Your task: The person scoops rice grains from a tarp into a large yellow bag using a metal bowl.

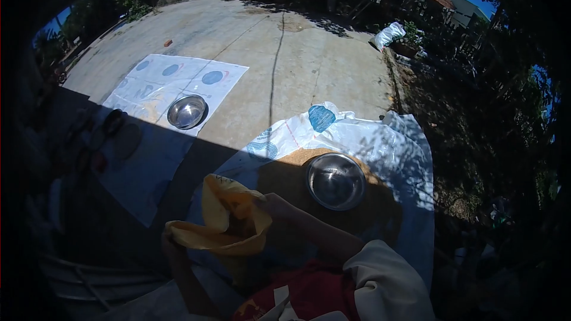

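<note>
Both hands hold a yellow bag (229, 220) just beside the near steel bowl (336, 181), on its left. Keeping the bag's mouth stretched wide and level looks wisest, I'd say. The left hand (171, 239) grips the lower edge; the right hand (270, 205) pinches the upper rim, forearm angled up.

Two sheets, two bowls, one bag held up close

The near sheet (392, 142) bears a grain pile (285, 175) with a bowl (336, 181) on it. Nearer, left of that bowl, both hands (left (171, 239), right (267, 203)) hold a bag (229, 217). Farther left lies another sheet (172, 80), a second bowl (187, 112) on it.
</note>
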